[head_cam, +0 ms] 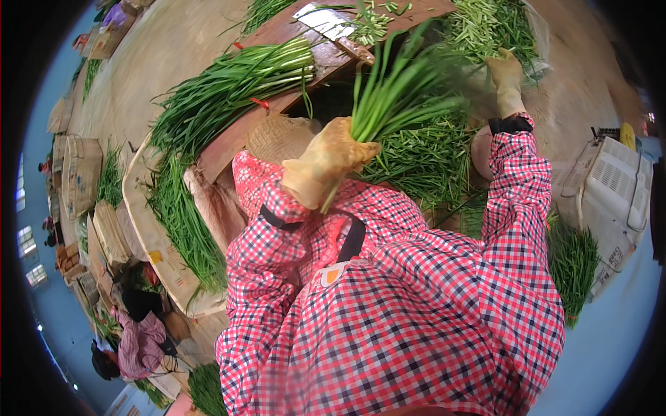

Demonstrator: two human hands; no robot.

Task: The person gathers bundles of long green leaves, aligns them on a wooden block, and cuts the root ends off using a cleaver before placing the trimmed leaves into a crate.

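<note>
My left hand [333, 156], in a tan rubber glove, is closed around a bunch of long green chives [390, 104]. Their leaves fan upward and to the right over a heap of loose green leaves [426, 156] below. My right hand [506, 75], gloved alike, reaches out to the edge of a pile of cut pale stems and leaves [476, 31]. Its fingers are partly hidden, so I cannot tell whether they hold anything. A cleaver [325, 23] with a wooden handle lies on the wooden board [333, 60], beside short cut stem pieces [372, 26].
A thick stack of chives [250, 78] lies across the board's left side, near red ties [259, 103]. More chives [184, 223] lie on a woven sack [151, 192]. A white plastic basket [614, 182] stands at right. Another person [140, 338] sits at lower left.
</note>
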